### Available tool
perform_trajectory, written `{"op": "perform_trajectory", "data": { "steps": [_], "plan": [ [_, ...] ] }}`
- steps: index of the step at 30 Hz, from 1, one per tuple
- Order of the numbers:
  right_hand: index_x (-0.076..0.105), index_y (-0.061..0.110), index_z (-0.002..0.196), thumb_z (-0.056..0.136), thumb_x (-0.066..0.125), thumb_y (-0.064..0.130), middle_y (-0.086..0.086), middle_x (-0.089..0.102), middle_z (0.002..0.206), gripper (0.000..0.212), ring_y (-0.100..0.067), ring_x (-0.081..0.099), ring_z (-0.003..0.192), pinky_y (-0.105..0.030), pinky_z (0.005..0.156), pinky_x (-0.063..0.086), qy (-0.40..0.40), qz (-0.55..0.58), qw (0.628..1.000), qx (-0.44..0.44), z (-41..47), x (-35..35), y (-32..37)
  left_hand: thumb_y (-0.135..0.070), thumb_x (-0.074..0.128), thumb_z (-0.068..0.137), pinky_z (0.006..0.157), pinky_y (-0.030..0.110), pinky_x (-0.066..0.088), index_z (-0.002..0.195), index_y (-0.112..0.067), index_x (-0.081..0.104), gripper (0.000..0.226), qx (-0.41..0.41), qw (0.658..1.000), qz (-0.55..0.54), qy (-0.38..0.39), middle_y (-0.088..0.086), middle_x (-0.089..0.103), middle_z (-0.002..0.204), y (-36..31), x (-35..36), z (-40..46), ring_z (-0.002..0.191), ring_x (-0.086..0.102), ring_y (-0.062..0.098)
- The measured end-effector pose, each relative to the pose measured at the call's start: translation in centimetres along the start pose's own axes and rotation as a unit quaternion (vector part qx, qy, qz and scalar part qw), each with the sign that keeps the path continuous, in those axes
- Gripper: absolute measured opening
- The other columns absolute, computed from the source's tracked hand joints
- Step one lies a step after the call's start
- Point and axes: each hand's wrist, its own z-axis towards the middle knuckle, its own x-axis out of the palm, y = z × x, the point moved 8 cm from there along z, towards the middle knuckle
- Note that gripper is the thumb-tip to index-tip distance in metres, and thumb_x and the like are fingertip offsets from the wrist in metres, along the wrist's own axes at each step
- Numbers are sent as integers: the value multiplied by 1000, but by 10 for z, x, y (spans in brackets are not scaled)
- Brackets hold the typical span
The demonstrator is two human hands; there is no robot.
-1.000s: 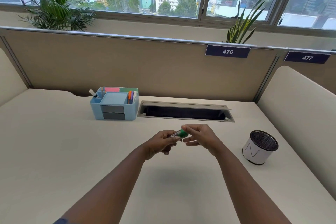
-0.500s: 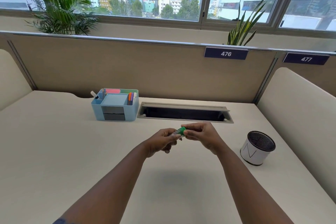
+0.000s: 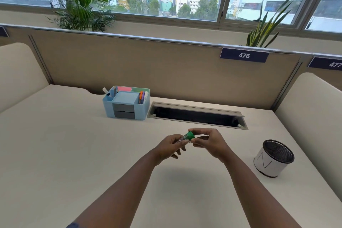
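Above the middle of the beige desk [image 3: 55,153] both my hands meet around a small clear tube with a green cap [image 3: 190,135]. My left hand [image 3: 171,146] grips the clear body of the tube, most of which is hidden inside the fingers. My right hand [image 3: 209,142] pinches the green cap between thumb and fingers. The tube points up and to the right.
A light blue desk organiser [image 3: 125,103] with pens and sticky notes stands at the back. A recessed cable tray [image 3: 198,115] lies to its right. A white mesh-topped pen cup [image 3: 273,158] stands at the right. Beige partitions enclose the desk on three sides.
My right fingers have closed onto the green cap from a looser touch. Both hands stay together at the same spot over the desk; the camera has shifted slightly.
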Motion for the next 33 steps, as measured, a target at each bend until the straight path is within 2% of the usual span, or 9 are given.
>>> {"op": "perform_trajectory", "data": {
  "steps": [5,9,14,18,22,25,28,31,33],
  "plan": [
    [64,6,109,79,64,-2,-9,65,97,31,-13,64,76,-11,61,56,-50,11,998,20,18,11,0,-42,54,87,88,31,45,138,-22,36,57,0,987,89,-137,10,47,136,27,-67,1,118,47,21],
    [65,7,107,78,66,-2,-12,66,97,31,-16,65,75,-13,64,57,-92,16,995,25,32,20,1,-32,53,91,110,41,33,142,-13,29,60,-9,942,238,-236,11,33,150,49,-133,-8,136,32,26],
    [66,12,106,77,67,1,-4,68,93,31,-18,66,74,-36,83,57,-146,8,989,14,56,43,9,-16,53,90,111,42,33,144,-9,21,63,-45,893,313,-322,13,26,154,72,-209,-20,140,26,28],
    [66,10,106,75,69,1,-4,68,93,32,-12,65,70,-31,74,58,-171,9,985,-2,76,65,19,-13,53,89,109,41,36,144,-6,18,66,-60,870,354,-339,13,23,155,84,-254,-20,141,24,27],
    [65,8,107,75,71,2,-7,68,92,33,-11,64,68,-15,60,58,-191,18,981,-7,103,93,25,-9,53,87,107,44,38,144,-8,19,67,-56,871,358,-332,11,24,155,98,-293,-10,141,26,28],
    [65,7,108,74,71,3,-8,67,92,34,-13,64,69,-13,56,57,-200,16,980,-13,121,116,31,-6,54,86,104,44,41,144,-9,20,68,-46,868,363,-334,10,25,155,106,-313,-2,140,28,28],
    [65,5,108,73,72,2,-13,69,98,36,-20,63,75,-16,59,58,-205,-1,978,-28,142,137,42,-5,53,86,102,43,43,145,-10,16,70,-32,863,385,-326,9,19,157,111,-328,11,140,27,27],
    [66,5,107,73,72,3,-16,70,102,35,-27,65,82,-34,75,59,-209,-23,977,-44,166,156,59,-4,51,87,101,41,44,146,-10,14,70,-13,860,399,-317,8,15,158,111,-339,24,141,26,26],
    [66,7,106,73,72,5,-15,69,104,33,-29,66,83,-37,80,56,-210,-46,975,-59,184,167,73,-2,51,86,101,41,44,145,-8,15,70,1,862,399,-313,9,18,157,110,-343,31,140,27,27]
  ]
}}
